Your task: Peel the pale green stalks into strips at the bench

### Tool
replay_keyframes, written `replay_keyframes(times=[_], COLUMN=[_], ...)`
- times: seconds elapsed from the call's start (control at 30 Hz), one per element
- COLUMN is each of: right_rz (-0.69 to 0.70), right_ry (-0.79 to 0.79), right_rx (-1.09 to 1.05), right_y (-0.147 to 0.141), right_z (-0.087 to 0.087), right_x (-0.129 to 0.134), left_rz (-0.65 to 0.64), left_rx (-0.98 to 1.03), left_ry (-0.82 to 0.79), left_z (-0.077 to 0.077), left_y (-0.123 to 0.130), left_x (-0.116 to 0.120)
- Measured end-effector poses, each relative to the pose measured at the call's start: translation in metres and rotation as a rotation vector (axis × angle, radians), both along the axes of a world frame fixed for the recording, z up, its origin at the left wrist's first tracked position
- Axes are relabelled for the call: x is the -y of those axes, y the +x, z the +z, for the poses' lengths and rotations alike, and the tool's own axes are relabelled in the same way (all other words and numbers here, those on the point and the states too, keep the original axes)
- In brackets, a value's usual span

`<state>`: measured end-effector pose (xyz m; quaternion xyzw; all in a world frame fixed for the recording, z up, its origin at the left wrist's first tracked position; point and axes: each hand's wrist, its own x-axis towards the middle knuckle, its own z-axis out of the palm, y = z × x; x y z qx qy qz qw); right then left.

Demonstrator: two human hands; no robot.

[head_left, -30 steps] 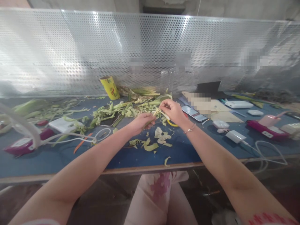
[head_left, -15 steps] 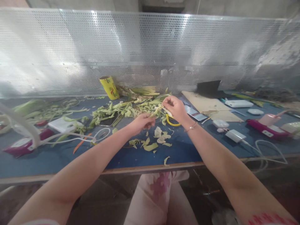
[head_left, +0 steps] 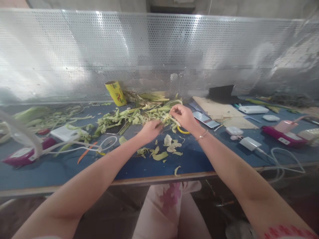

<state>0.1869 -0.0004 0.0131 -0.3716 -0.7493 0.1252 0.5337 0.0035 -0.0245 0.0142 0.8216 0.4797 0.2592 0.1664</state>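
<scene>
Over the blue table (head_left: pixel 149 167), my left hand (head_left: pixel 151 130) is closed, its fingertips pinching the lower end of a pale green leafy stem (head_left: pixel 166 119). My right hand (head_left: pixel 183 117), with a bracelet at its wrist, pinches the same stem at its upper end. What lies inside the fingers is partly hidden. Behind both hands spreads a heap of green leaves and stalks (head_left: pixel 134 116). Torn pale leaf scraps (head_left: pixel 170 143) lie on the table in front of them. A yellow ring-shaped handle (head_left: pixel 183 131) shows just below my right hand.
A yellow cardboard tube (head_left: pixel 116 94) leans behind the heap. To the right are a phone (head_left: pixel 206 119), cardboard (head_left: pixel 216 109), a white charger (head_left: pixel 250 144) and a purple power strip (head_left: pixel 285 136). Another purple strip (head_left: pixel 22 156) and cables lie left. A perforated metal screen (head_left: pixel 159 43) stands behind.
My right hand has shifted slightly left and down, still pinching the stem. My left hand has turned a little and its fingers are less visible. The leaf scraps in front lie as before.
</scene>
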Motion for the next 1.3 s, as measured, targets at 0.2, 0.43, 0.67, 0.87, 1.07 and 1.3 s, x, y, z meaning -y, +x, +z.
replay_keyframes(times=[0.2, 0.43, 0.67, 0.87, 1.07, 1.3], right_rz=[-0.003, -0.003, -0.006, 0.006, -0.005, -0.005], right_ry=[0.009, 0.013, 0.028, 0.014, 0.018, 0.024], right_rx=[0.011, 0.011, 0.040, 0.052, 0.055, 0.040], right_y=[-0.0016, -0.0024, -0.0037, -0.0065, -0.0059, -0.0052], right_z=[-0.0007, 0.0012, -0.0001, 0.0004, 0.0001, -0.0006], right_x=[0.0010, 0.0040, 0.0040, 0.0062, 0.0062, 0.0041], left_rz=[-0.018, 0.001, -0.012, 0.013, 0.029, -0.011], left_rx=[0.062, 0.111, 0.025, 0.058, 0.087, 0.110], left_ry=[0.081, 0.054, 0.127, 0.101, 0.093, 0.062], left_z=[-0.0042, -0.0053, -0.0053, -0.0044, -0.0053, -0.0056], left_y=[0.0004, 0.0023, 0.0016, 0.0045, 0.0047, 0.0032], left_x=[0.0014, 0.0040, -0.0004, 0.0010, 0.0006, 0.0005])
